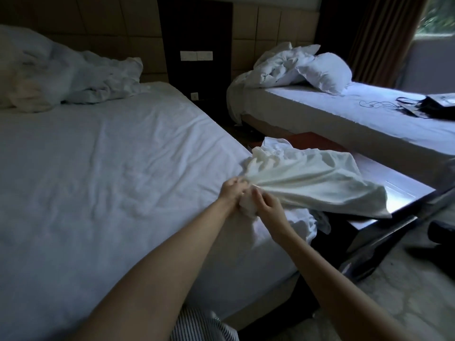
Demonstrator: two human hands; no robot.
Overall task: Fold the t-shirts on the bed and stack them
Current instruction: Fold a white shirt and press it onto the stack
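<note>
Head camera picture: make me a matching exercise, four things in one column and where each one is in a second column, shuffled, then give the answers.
Things
1. t-shirt
2. pillow
3. bag
4. switches

Places
A. on the dark wall panel
B. gripped by the left hand and right hand
C. on the far bed, at the picture's right edge
D. on the far bed, beside the crumpled duvet

Pairs: 1-B, 2-D, 3-C, 4-A
</note>
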